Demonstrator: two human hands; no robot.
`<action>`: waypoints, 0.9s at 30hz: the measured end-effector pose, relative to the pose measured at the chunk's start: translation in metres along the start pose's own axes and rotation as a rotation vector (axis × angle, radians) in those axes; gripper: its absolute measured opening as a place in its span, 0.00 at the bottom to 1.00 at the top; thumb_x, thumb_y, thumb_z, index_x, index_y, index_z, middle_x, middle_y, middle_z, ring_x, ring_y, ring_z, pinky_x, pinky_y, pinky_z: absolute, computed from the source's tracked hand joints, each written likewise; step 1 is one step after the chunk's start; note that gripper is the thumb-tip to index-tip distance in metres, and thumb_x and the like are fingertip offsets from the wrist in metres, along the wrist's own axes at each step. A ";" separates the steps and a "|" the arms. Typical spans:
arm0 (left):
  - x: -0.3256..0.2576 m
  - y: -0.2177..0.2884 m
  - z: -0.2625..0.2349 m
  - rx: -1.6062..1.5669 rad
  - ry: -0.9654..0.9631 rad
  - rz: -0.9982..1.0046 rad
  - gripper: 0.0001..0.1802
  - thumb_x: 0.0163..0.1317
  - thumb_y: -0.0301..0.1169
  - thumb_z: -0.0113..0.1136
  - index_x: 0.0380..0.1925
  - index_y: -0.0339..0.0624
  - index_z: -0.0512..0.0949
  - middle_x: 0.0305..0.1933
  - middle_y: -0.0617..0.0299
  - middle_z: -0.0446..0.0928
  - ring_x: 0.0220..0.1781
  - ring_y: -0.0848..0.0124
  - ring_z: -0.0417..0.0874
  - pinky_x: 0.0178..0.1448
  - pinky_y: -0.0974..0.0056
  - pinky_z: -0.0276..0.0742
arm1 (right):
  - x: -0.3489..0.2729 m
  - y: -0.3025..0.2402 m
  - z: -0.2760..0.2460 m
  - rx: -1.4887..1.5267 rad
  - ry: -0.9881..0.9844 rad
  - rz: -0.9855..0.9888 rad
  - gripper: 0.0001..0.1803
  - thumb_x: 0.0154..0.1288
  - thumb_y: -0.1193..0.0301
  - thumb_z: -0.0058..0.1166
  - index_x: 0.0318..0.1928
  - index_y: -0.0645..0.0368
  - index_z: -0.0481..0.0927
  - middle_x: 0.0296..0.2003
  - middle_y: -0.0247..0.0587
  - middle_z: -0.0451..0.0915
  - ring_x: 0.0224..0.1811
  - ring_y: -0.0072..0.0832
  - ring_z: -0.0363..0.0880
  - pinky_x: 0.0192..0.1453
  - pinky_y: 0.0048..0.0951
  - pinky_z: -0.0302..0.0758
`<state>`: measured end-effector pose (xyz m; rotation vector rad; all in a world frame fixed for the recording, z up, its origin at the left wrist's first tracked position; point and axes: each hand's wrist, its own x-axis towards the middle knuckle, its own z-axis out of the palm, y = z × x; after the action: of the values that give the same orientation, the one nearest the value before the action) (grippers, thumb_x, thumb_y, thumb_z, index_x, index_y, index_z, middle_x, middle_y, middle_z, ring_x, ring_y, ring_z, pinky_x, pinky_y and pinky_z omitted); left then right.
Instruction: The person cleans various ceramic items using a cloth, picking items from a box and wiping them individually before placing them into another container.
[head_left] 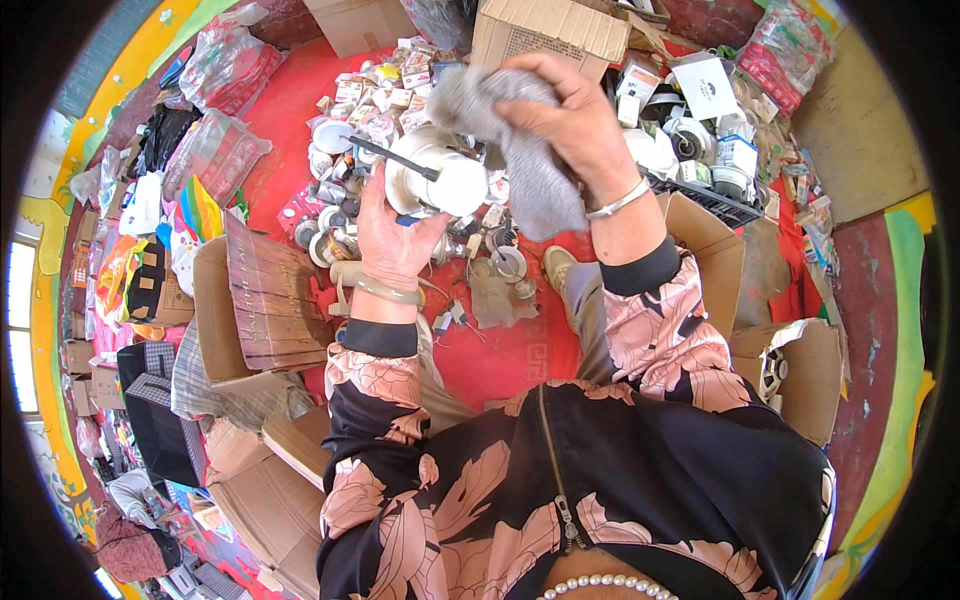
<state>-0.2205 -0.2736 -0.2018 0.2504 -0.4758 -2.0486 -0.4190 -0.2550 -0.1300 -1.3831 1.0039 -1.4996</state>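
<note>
In my left hand (388,230) is a white round light fixture (455,185), its wide rim tilted away and its cylinder end toward me. A short black cable (395,158) sticks out from it to the left. My right hand (575,120) grips a grey cloth (540,175), bunched at the top and hanging down just right of the fixture. Part of the cloth is smeared by motion. The fingers of my left hand are partly hidden behind the fixture. Below and beyond both hands lies a heap of small lamps and boxes (335,135) on the red floor.
An open cardboard box (210,310) stands left of my left forearm, and another box (815,375) is at the right. A black crate (715,203) with more lamps sits at the far right. Further off are a large carton (545,35) and plastic-wrapped bundles (215,150).
</note>
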 end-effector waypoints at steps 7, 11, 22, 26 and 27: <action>0.000 -0.012 -0.011 0.172 0.143 -0.015 0.20 0.64 0.42 0.46 0.51 0.44 0.69 0.50 0.61 0.74 0.52 0.62 0.75 0.58 0.51 0.67 | 0.005 0.018 0.007 -0.736 -0.284 -0.336 0.12 0.46 0.77 0.58 0.36 0.64 0.79 0.32 0.44 0.78 0.37 0.36 0.76 0.44 0.28 0.71; -0.002 -0.017 -0.012 0.343 0.183 -0.029 0.21 0.64 0.44 0.45 0.52 0.45 0.68 0.49 0.60 0.74 0.52 0.62 0.75 0.57 0.49 0.68 | 0.005 0.021 0.010 -0.675 -0.362 -0.305 0.12 0.45 0.77 0.56 0.35 0.64 0.79 0.32 0.44 0.77 0.36 0.36 0.76 0.43 0.28 0.72; -0.004 -0.012 -0.001 0.400 0.197 -0.106 0.22 0.64 0.46 0.44 0.51 0.42 0.68 0.47 0.58 0.75 0.49 0.63 0.77 0.54 0.52 0.71 | 0.009 0.032 0.004 -0.791 -0.331 -0.390 0.12 0.41 0.79 0.53 0.32 0.62 0.80 0.31 0.44 0.78 0.35 0.39 0.75 0.42 0.30 0.72; -0.003 -0.012 -0.002 0.381 0.249 -0.134 0.22 0.64 0.45 0.44 0.50 0.42 0.68 0.48 0.58 0.74 0.50 0.63 0.77 0.54 0.52 0.71 | 0.009 0.033 0.002 -0.896 -0.310 -0.441 0.12 0.41 0.78 0.53 0.31 0.61 0.80 0.32 0.44 0.78 0.35 0.40 0.76 0.41 0.31 0.73; -0.003 -0.013 -0.003 0.381 0.232 -0.127 0.22 0.64 0.45 0.44 0.50 0.42 0.68 0.48 0.58 0.74 0.50 0.63 0.77 0.54 0.52 0.71 | 0.009 0.032 0.003 -0.829 -0.338 -0.433 0.12 0.40 0.78 0.53 0.31 0.62 0.80 0.32 0.44 0.78 0.35 0.40 0.76 0.41 0.31 0.73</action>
<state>-0.2279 -0.2660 -0.2096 0.7546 -0.7172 -2.0057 -0.4141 -0.2736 -0.1569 -2.4740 1.2109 -1.0831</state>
